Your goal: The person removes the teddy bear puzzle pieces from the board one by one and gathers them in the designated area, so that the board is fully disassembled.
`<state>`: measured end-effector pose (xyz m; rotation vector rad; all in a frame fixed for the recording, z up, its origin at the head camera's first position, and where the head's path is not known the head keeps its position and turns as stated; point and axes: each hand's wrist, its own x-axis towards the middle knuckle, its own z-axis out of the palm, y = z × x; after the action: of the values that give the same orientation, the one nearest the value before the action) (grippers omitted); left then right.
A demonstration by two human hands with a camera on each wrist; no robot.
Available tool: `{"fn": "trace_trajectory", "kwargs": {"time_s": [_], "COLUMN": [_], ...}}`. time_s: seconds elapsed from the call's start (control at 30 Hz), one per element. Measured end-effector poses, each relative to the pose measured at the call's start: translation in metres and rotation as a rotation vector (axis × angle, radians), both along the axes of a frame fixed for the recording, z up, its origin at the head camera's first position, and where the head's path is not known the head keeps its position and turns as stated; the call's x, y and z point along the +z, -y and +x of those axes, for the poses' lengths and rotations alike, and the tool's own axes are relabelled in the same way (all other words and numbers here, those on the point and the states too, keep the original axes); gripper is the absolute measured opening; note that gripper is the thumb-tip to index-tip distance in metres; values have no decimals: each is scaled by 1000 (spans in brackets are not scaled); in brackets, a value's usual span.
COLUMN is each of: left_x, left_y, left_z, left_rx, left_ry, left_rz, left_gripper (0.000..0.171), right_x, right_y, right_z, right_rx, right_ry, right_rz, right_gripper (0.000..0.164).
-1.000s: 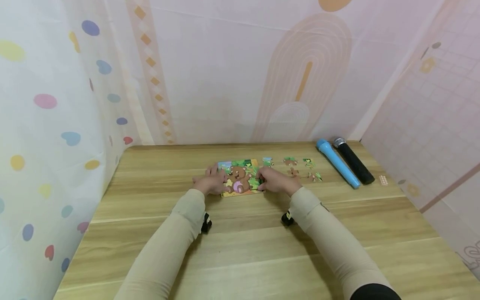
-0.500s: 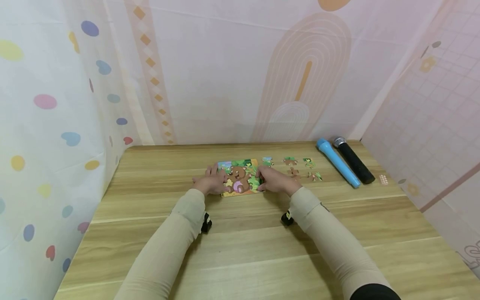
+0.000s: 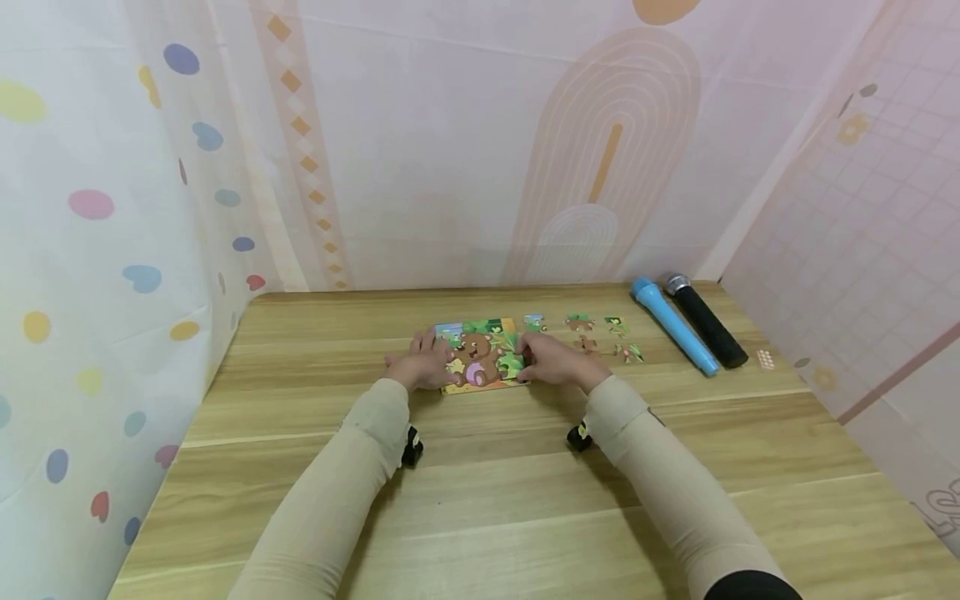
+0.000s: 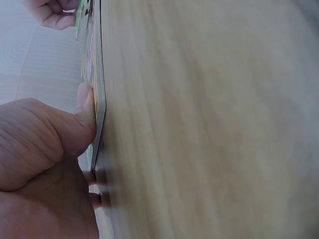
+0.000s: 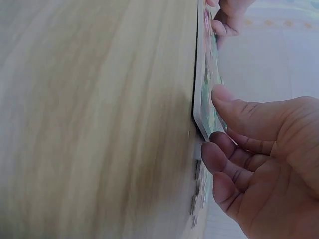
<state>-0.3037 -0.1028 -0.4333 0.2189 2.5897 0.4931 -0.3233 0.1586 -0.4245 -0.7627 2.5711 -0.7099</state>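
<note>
A jigsaw puzzle (image 3: 476, 360) with a brown bear picture lies flat on the wooden table. My left hand (image 3: 422, 364) rests at its left side, fingers spread, and the thumb (image 4: 85, 104) presses on the board near its edge. At the opposite side my right hand (image 3: 553, 361) pinches a green puzzle piece (image 4: 78, 24) between thumb and fingertips, over the board's right part. In the right wrist view the thumb (image 5: 225, 94) covers much of that piece, and the other fingers are curled beside the board's corner.
Several loose puzzle pieces (image 3: 580, 322) lie on the table right of the board. Beyond them are a blue toy microphone (image 3: 675, 327) and a black microphone (image 3: 708, 323). Patterned curtains (image 3: 450, 150) stand behind and along both sides of the table (image 3: 480, 500).
My right hand has shifted very slightly to the right at the board's right edge, showing a little more of the green part. My left hand stays in place.
</note>
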Motion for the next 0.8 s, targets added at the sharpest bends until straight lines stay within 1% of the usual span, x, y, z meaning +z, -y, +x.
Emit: {"fn": "trace_trajectory", "kwargs": {"time_s": [0.13,0.2,0.3,0.37,0.43,0.53,0.63,0.73,0.8], "left_x": [-2,-2,-1,1,2,2,2,2,3], "left_y": [-1,-2,-3,-3,-3,-3,-2,-1,-1], "left_z": [-3,-3,-2,0,3,4,5,5,5], "left_rx": [17,31,58,88,110,134,125,98,80], "left_ry": [23,38,45,48,40,35,25,25,26], "left_rz": [-12,-14,-3,14,37,69,72,40,17], "left_gripper": [57,65,85,95,99,99,100,100,98], "right_x": [1,3,7,8,8,8,9,12,13], "right_y": [-6,-9,-14,-19,-25,-35,-45,-55,-63], "right_z": [0,1,3,5,6,7,8,10,10], "right_rx": [-18,-30,-45,-53,-61,-76,-89,-107,-120], "right_ry": [-10,-12,-12,-20,-25,-20,-11,-16,-29], "right_rz": [-10,-18,-34,-39,-47,-65,-83,-89,-93], "right_gripper": [33,32,33,33,32,33,33,35,46]}}
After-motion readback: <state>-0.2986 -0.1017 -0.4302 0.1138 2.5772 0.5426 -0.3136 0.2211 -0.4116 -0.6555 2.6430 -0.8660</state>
